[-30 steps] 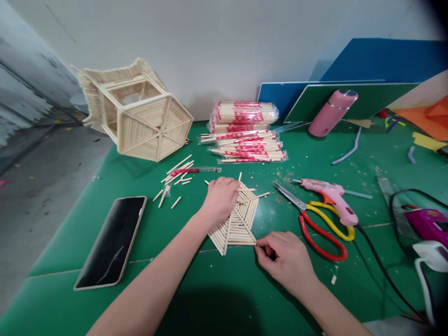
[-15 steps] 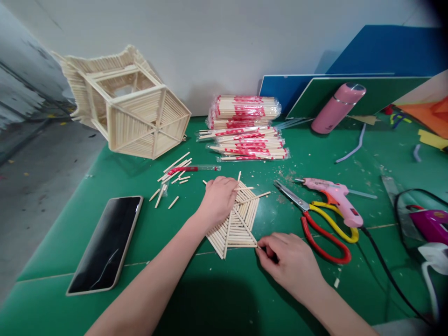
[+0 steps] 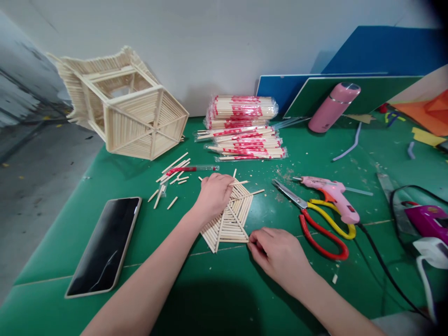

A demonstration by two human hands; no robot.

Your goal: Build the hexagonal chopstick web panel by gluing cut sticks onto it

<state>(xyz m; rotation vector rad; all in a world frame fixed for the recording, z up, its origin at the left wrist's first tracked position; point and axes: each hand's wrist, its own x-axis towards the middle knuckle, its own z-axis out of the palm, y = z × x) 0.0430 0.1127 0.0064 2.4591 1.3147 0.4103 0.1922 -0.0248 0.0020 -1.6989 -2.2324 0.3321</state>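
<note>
A web-shaped panel of wooden sticks (image 3: 229, 226) lies flat on the green table, several spokes poking past its upper edge. My left hand (image 3: 214, 193) lies over its upper left part with fingers curled onto the sticks; the fingertips are partly hidden. At the panel's lower right corner, my right hand (image 3: 275, 249) pinches the end of a stick between thumb and forefinger. Short cut stick pieces (image 3: 175, 172) and a red-and-clear wrapper (image 3: 191, 169) lie beyond my left hand.
Scissors (image 3: 313, 219) and a pink glue gun (image 3: 329, 193) with its cord lie right. Wrapped chopstick bundles (image 3: 245, 126) and a pink flask (image 3: 334, 108) stand behind. A stick-built lantern-like frame (image 3: 129, 109) and a phone (image 3: 105, 245) are left.
Both hands and the stick panel have shifted slightly left and away from me, with the panel turning a little. The grip of each hand looks the same.
</note>
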